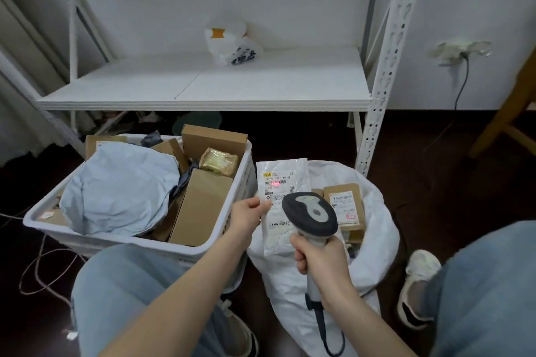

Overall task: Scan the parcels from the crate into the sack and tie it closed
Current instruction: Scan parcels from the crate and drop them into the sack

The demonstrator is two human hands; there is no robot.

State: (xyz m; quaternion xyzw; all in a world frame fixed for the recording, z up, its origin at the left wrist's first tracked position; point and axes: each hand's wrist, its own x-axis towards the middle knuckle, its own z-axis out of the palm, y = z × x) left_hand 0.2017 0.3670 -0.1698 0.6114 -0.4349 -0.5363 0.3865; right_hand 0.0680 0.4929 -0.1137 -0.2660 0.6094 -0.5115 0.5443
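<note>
Item in hand: white mailer parcel, pinched at its edge in my left grip, held over the sack. My right grip is wrapped round the barcode scanner, red beam on the label. Sack: at least one boxed parcel inside. Crate: many parcels left. Tying: not yet done.

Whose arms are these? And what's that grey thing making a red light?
The camera sits on a person's head, looking down, so the arms are theirs. Their left hand pinches a flat white parcel by its edge. Their right hand grips a barcode scanner; its red light falls on the parcel's label. On the left, a white crate holds more parcels: boxes and a grey-blue bag. On the right, an open white sack already has a brown box inside.
</note>
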